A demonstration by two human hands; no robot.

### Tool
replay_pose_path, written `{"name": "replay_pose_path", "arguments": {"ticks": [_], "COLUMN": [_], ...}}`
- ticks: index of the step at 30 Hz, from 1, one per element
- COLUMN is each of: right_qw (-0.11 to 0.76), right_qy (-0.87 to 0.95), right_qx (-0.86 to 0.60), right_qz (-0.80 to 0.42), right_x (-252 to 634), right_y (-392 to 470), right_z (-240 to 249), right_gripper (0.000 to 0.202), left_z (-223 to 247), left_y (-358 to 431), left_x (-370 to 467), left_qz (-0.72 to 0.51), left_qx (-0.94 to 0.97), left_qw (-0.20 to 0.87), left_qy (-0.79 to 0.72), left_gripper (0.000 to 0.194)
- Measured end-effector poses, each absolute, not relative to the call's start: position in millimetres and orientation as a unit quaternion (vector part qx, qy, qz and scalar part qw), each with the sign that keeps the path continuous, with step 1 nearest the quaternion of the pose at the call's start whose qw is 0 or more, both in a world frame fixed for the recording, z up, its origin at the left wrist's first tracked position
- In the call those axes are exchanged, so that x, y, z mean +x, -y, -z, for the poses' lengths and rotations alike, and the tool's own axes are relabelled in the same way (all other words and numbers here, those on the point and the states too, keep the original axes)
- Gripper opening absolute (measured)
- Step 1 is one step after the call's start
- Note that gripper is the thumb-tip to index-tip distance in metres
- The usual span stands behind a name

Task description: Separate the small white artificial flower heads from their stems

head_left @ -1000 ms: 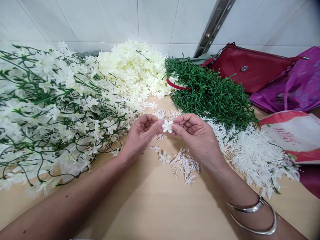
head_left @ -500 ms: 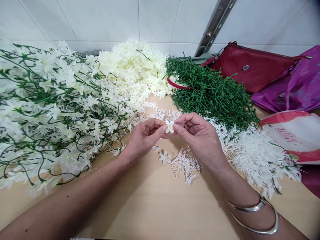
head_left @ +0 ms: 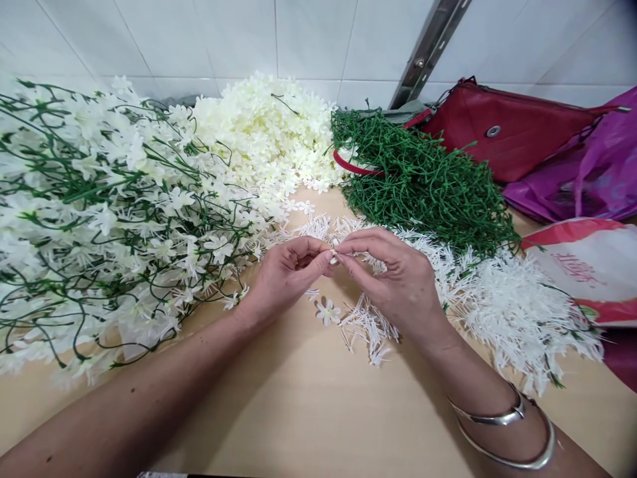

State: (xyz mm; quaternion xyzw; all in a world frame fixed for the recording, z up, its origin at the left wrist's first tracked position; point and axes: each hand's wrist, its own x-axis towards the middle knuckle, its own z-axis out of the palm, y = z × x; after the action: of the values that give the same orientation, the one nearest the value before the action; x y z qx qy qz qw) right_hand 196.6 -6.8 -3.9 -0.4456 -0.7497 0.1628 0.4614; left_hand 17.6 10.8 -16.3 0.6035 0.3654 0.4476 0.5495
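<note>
Between my fingertips sits a small white artificial flower (head_left: pixel 334 256), mostly covered by thumbs and forefingers. My left hand (head_left: pixel 293 269) pinches it from the left, closed. From the right, my right hand (head_left: pixel 398 275) has its thumb and forefinger closed on the same flower. Just below my hands, a loose white flower head (head_left: pixel 328 313) lies on the table (head_left: pixel 298 411), beside a small heap of thin white stamens (head_left: pixel 371 328). More stamens are scattered behind my fingers.
Finished-looking white flowers on green stems (head_left: pixel 109 226) fill the left. Behind lies a pile of cream flower heads (head_left: pixel 269 133). Green plastic stems (head_left: pixel 423 179) and white stamen sprigs (head_left: pixel 527 305) lie right, near a red bag (head_left: pixel 517 133), a purple bag (head_left: pixel 602 172) and a white-and-red package (head_left: pixel 592 265).
My right fingers have closed over the flower, whose open petals faced me before and are now mostly hidden. My left hand has barely moved.
</note>
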Motion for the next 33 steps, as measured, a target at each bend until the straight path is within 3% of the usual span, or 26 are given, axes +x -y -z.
{"name": "replay_pose_path", "arguments": {"ticks": [27,33], "right_qw": [0.473,0.471], "right_qy": [0.734,0.743], "right_qx": [-0.448,-0.442], "right_qz": [-0.192,-0.176], "right_x": [192.6,192.3], "right_y": [7.2,6.6], "right_z": [4.9,5.6], "right_gripper": [0.014,0.015], "left_z": [22.0,21.0], "left_y": [-5.0,-4.7], "left_x": [19.6,19.2], "left_qz": [-0.445,-0.434], "left_qx": [0.622,0.636], "left_qw": [0.505,0.483], "left_qy": [-0.4,-0.416], "left_gripper": [0.014,0.019]}}
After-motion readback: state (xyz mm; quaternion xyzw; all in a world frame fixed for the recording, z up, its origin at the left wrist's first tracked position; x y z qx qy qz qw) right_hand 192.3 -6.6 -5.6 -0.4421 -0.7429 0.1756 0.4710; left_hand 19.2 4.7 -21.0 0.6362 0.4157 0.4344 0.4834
